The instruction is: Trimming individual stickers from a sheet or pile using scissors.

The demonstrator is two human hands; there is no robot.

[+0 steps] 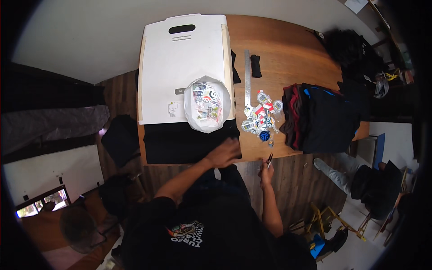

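My left hand [225, 153] is over the near edge of the black cloth [180, 146], by its right corner. Motion smears its fingers, so I cannot make out their pose. Just off the table's front edge, my right hand [265, 174] grips a small tool with two dark prongs [270, 158], its tips pointing up and slightly apart. Whether these are tweezers or thread snips is unclear. The black cloth lies partly under a large white board [157, 81]. A white bowl-like bag [191, 119] with colourful printed pieces sits on the board's lower right.
Several round stickers or tags [261, 118] lie in a heap on the wooden table [279, 40]. Near them are a metal ruler [247, 76] and a dark rolled bundle [255, 66]. Folded dark garments [330, 117] are stacked at the right. Another person [373, 184] is beyond, lower right.
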